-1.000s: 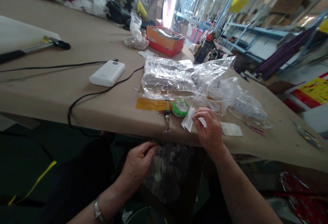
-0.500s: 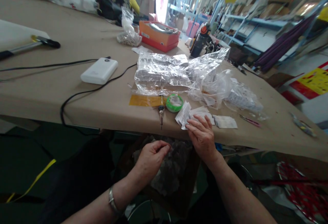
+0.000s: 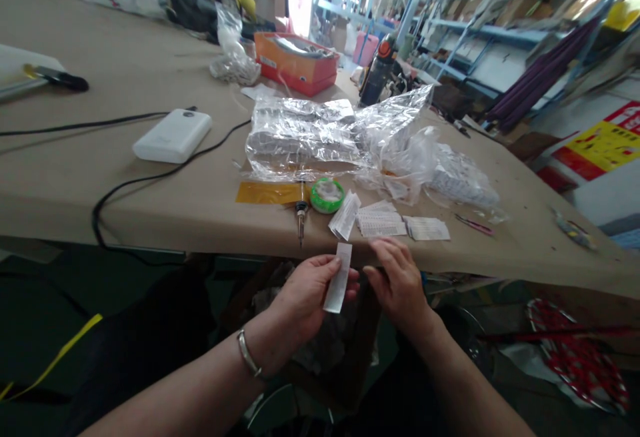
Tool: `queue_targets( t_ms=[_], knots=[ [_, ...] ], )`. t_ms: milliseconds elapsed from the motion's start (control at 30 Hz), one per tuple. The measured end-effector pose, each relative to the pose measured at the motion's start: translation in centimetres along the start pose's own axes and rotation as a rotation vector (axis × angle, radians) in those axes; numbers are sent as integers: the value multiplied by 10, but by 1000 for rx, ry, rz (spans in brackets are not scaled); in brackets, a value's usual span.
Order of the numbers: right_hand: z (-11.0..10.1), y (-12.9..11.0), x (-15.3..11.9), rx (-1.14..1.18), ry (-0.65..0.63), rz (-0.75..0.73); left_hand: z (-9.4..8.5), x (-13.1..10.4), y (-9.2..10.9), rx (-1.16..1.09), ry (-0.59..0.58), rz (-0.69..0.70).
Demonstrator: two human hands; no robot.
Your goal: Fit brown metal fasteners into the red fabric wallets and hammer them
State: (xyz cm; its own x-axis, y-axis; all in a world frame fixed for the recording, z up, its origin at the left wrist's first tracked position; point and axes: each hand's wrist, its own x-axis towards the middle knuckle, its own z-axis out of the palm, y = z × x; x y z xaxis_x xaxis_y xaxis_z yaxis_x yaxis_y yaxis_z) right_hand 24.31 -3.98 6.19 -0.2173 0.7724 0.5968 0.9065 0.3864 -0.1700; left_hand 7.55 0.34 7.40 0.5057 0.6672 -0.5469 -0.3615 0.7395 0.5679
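My left hand pinches a narrow white label strip between thumb and fingers, just off the table's front edge. To its right, my right hand has its fingers apart and holds nothing; a small gap separates it from the strip. On the table beyond lie stacks of printed white labels, a fanned bunch and a smaller stack. A soldering iron points toward me beside a green tape roll. An amber film strip lies left of the iron.
Clear plastic bags spread behind the labels. A white power bank and a black cable lie to the left. An orange box stands farther back. Pink tweezers rest on the right. Below the edge is a box of crumpled material.
A label strip now shows in my left hand, which has turned and moved right. My right hand has drawn back from the label stacks toward me. The whole view has shifted slightly.
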Motion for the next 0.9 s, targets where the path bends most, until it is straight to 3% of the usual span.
queue_targets(
  t_ms=[67,167,367,500,667,900],
  knots=[
    [2,13,4,-158,-42,111,0,-2,0,74,35,0],
    [5,25,4,-274,-107,129,-2,-2,-3,140,66,7],
    [5,35,-1,-131,76,100,0,2,-4,163,61,-1],
    [2,18,-2,97,200,59,5,0,0,125,25,-35],
    [7,-17,-10,256,35,-160,4,-1,-1,-5,-105,30],
    [16,-22,-17,256,-53,-218,-3,1,-10,-91,-110,48]
  ],
)
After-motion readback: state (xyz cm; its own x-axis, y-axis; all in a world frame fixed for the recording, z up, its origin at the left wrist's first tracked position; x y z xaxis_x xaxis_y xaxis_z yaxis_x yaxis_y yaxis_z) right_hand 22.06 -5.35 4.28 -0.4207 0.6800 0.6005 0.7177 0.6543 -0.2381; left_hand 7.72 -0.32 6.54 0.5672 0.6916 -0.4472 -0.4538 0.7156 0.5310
